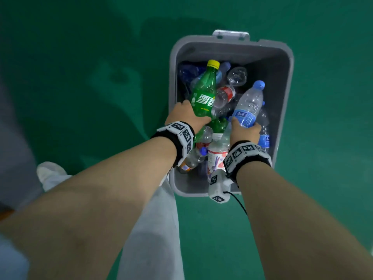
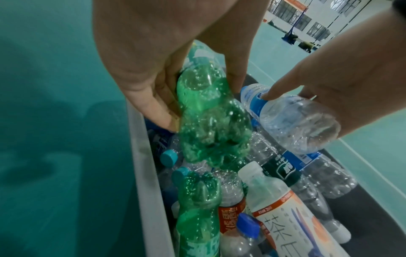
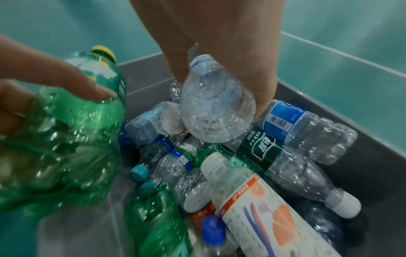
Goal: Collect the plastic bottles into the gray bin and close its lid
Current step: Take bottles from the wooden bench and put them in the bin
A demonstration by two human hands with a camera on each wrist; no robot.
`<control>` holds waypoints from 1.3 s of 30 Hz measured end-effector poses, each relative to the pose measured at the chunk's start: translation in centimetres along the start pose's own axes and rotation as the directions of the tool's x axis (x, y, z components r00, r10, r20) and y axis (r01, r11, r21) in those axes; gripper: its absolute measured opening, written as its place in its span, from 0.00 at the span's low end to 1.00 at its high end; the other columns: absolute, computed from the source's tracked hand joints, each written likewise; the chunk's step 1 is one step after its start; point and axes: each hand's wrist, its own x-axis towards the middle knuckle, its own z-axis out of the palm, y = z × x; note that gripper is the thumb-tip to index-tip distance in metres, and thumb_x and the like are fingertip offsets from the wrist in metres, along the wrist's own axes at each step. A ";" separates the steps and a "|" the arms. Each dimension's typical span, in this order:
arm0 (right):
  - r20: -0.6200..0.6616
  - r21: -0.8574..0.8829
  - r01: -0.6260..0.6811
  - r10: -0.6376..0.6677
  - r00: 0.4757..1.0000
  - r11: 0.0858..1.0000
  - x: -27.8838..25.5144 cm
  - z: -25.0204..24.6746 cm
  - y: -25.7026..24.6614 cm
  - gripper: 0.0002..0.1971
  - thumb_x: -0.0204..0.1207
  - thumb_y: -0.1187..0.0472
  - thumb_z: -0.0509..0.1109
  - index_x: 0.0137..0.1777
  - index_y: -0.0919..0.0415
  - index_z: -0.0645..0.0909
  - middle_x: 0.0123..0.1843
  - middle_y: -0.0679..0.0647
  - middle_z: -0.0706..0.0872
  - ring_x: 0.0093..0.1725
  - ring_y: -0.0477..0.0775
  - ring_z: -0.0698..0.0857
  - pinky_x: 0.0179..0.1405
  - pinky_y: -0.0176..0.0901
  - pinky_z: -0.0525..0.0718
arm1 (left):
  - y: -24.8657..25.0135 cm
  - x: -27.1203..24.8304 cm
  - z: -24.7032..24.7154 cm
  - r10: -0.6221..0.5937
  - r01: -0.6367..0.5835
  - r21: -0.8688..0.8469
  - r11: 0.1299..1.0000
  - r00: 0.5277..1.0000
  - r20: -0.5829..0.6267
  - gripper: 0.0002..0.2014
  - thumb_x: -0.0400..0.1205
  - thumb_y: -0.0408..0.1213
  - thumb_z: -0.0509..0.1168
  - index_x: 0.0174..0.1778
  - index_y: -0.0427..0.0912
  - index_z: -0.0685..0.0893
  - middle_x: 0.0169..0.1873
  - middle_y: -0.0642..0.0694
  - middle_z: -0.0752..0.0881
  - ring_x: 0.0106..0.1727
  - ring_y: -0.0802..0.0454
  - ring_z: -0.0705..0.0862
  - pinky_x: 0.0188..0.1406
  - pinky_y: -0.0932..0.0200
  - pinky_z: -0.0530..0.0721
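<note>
The gray bin (image 1: 286, 81) stands open on the green floor, holding several empty plastic bottles. My left hand (image 1: 184, 115) grips a green soda bottle (image 1: 203, 93) with a yellow cap by its lower part, over the bin's left side. My right hand (image 1: 245, 132) grips a clear water bottle (image 1: 249, 104) with a blue cap and blue label by its base, over the bin's right half. The left wrist view shows the green soda bottle (image 2: 211, 120) held between thumb and fingers. In the right wrist view the clear water bottle (image 3: 216, 113) hangs bottom-first above the pile.
The bin's lid (image 1: 231, 35) hangs behind its far rim, only its handle edge showing. A white tea bottle (image 3: 259, 205) with orange print lies on top of the pile near me. My trouser leg (image 1: 153, 229) and shoe (image 1: 50, 172) stand to the bin's left.
</note>
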 end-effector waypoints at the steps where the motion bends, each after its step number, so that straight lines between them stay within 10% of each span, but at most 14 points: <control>1: -0.001 -0.005 -0.002 0.002 1.000 1.000 1.2 0.3 -0.2 0.36 0.73 0.47 0.73 0.75 0.63 0.66 0.69 0.61 0.78 0.66 0.62 0.80 0.68 0.54 0.77 | 0.2 0.8 0.4 -0.014 0.014 0.005 1.000 1.000 -0.003 0.33 0.66 0.61 0.72 0.60 0.43 0.78 0.54 0.43 0.83 0.50 0.44 0.84 0.48 0.52 0.85; 20: 0.101 -0.165 0.130 -0.115 0.988 0.978 2.6 1.7 -2.0 0.27 0.76 0.59 0.66 0.75 0.65 0.67 0.70 0.64 0.75 0.67 0.64 0.78 0.66 0.51 0.76 | 2.2 2.1 1.3 -0.058 0.062 0.070 0.996 0.996 -0.066 0.33 0.79 0.57 0.65 0.70 0.34 0.72 0.65 0.38 0.77 0.64 0.41 0.78 0.57 0.52 0.78; 25: 0.110 -0.216 0.190 -0.170 0.979 0.958 -2.1 2.0 -2.7 0.26 0.80 0.58 0.63 0.76 0.64 0.66 0.71 0.65 0.73 0.67 0.65 0.76 0.66 0.53 0.75 | 0.6 -0.7 -2.0 -0.049 0.049 -0.033 0.998 0.999 -0.011 0.13 0.81 0.41 0.62 0.48 0.33 0.81 0.50 0.37 0.84 0.41 0.43 0.80 0.35 0.56 0.75; 39: 0.301 -0.255 0.417 -0.338 0.892 0.873 -26.1 8.3 -9.9 0.24 0.78 0.61 0.63 0.74 0.59 0.71 0.72 0.62 0.75 0.66 0.62 0.79 0.57 0.45 0.76 | -13.4 -11.7 -19.7 -0.092 0.018 -0.477 0.879 0.987 -0.132 0.08 0.81 0.40 0.62 0.51 0.43 0.85 0.51 0.47 0.88 0.53 0.48 0.84 0.50 0.61 0.79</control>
